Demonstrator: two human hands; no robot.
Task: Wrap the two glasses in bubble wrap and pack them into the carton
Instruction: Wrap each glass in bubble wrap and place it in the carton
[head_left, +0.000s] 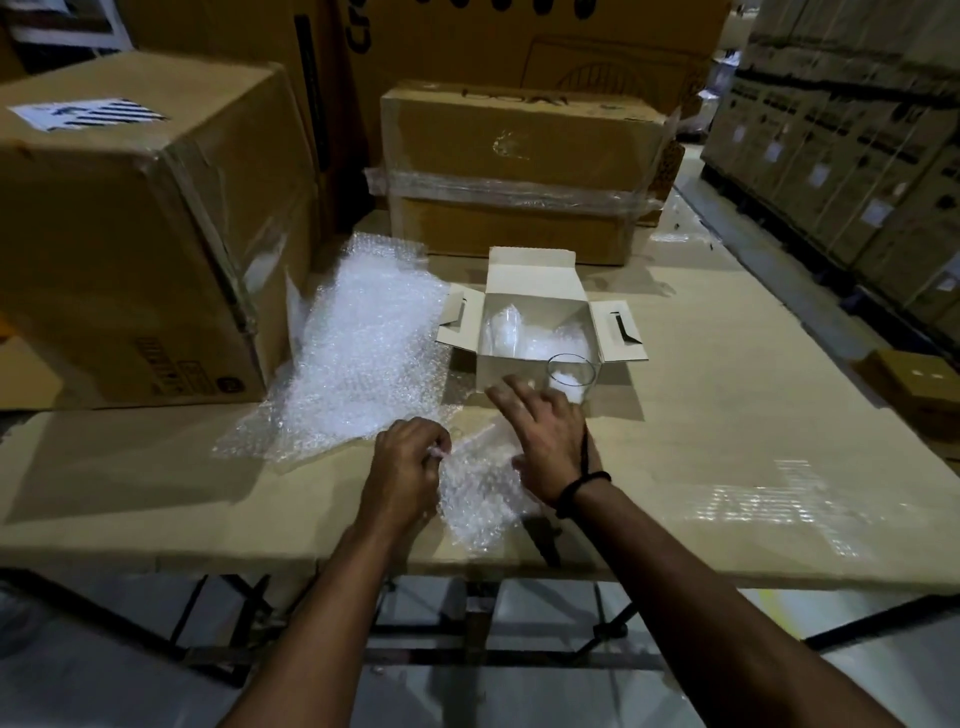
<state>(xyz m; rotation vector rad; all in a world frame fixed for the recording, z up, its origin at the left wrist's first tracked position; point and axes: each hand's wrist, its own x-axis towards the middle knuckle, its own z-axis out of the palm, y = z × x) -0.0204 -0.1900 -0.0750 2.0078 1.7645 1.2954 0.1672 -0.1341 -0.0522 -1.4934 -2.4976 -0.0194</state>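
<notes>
One view: head camera, looking down over both your hands at the table (727, 415).
left hand (410, 457): curled, thumb and fingers pinching the near-left edge of the sheet.
sheet (483, 499): small piece of bubble wrap, lying rumpled on the table between your two hands.
sheet, handling: judged very light and limp, and likely to spring open when released, so keep one edge pinned while you roll.
right hand (545, 431): fingers spread and straight, holding nothing, above the far edge of the sheet. Its tips are just beside the glass; you cannot tell whether they touch it.
glass (570, 376): bare and upright on the table, close against the front of the carton, towards its right end. Something white shows through it; whether that lies inside or behind cannot be told.
glass, handling: judged rigid, smooth and slippery, light, and weakest at the rim. Take it round the lower wall with the whole hand, not by the lip, then lay it on its side on the sheet.
carton (535, 291): white, flaps open, standing just behind the glass.
bundle (506, 327): wrapped shape inside the carton, at its left. This is probably the first glass, already packed.
spare wrap (358, 353): large heap on the table, left of the carton.
step in hand: judged to be wrapping the second glass.
</notes>
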